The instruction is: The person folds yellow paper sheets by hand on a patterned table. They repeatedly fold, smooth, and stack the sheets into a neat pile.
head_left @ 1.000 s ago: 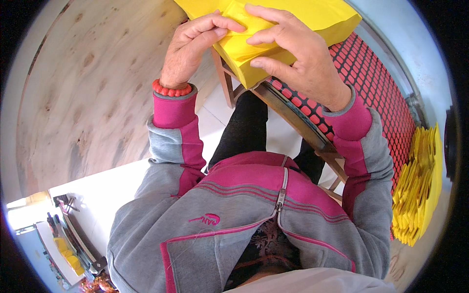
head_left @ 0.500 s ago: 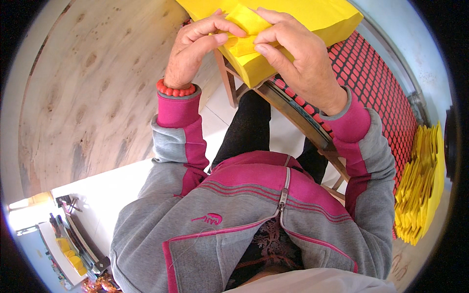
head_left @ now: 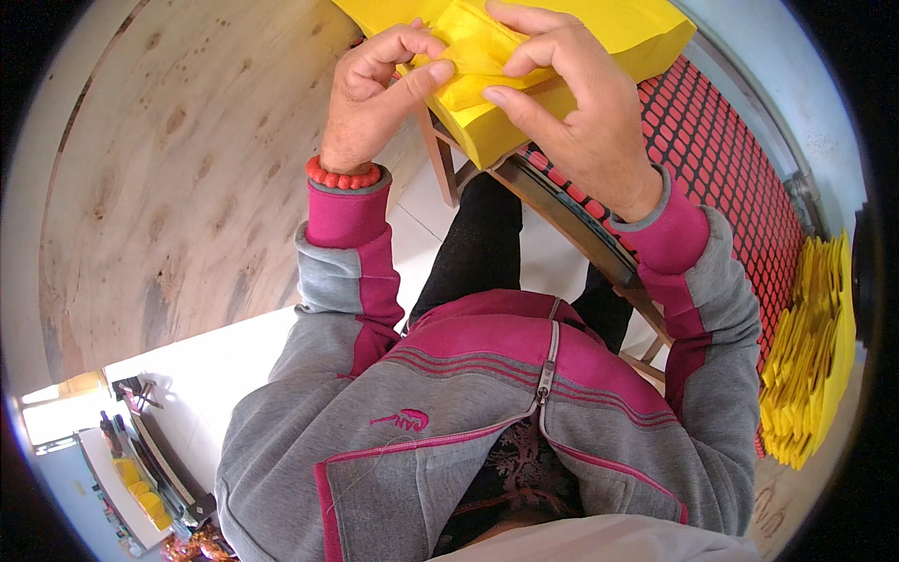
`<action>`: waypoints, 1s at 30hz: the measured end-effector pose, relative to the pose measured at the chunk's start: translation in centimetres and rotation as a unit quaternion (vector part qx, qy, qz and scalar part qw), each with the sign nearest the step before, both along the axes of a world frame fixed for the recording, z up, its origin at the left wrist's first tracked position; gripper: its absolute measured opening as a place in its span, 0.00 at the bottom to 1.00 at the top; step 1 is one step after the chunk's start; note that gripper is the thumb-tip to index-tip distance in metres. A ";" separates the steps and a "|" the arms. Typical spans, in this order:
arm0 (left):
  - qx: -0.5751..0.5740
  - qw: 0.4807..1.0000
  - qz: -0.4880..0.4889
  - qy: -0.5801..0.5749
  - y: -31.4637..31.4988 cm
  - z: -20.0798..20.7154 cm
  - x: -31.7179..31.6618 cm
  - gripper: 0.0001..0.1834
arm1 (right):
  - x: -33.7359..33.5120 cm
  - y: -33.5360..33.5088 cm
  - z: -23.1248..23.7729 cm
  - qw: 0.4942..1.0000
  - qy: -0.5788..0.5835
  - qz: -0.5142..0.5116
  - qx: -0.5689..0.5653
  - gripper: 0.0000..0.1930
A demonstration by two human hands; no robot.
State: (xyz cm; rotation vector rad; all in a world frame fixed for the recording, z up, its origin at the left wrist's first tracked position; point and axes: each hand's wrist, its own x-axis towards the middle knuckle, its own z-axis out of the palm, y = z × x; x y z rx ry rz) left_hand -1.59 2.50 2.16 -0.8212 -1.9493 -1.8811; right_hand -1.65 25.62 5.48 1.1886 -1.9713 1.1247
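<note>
A piece of thin yellow fabric (head_left: 473, 45) is bunched up between my hands at the top of the view. My left hand (head_left: 379, 89), with a red bead bracelet at the wrist, pinches its left edge between thumb and fingers. On the right side, my right hand (head_left: 585, 108) has thumb and index finger apart, with the fingertips at the fabric. Beneath both hands lies a larger yellow fabric stack (head_left: 623, 47), its thick front edge hanging over a wooden frame. Whether the small piece joins the stack is hard to make out.
To the left stands a large plywood board (head_left: 178, 187). A red-and-black patterned surface (head_left: 726, 169) on a wooden frame (head_left: 581, 220) runs along the right. Folded yellow fabric pieces (head_left: 805, 365) are piled at the far right, beside a pale blue wall (head_left: 805, 75).
My right thumb and index finger have spread apart from their pinch. My left fingers have drawn slightly back, and the small yellow fabric piece looks more opened out.
</note>
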 end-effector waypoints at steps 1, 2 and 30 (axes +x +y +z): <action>0.028 0.999 -0.003 -0.026 0.2 -0.1 0.2 0.04 | 0.1 0.1 0.2 1.000 0.014 0.000 0.009 0.12; 0.055 0.997 -0.006 -0.051 0.3 -0.1 0.3 0.04 | 0.2 0.1 0.4 0.999 0.028 -0.001 0.018 0.11; 0.062 0.998 0.014 0.015 -0.2 -1.0 -0.5 0.05 | 0.0 -0.9 0.3 0.997 0.056 0.029 -0.045 0.10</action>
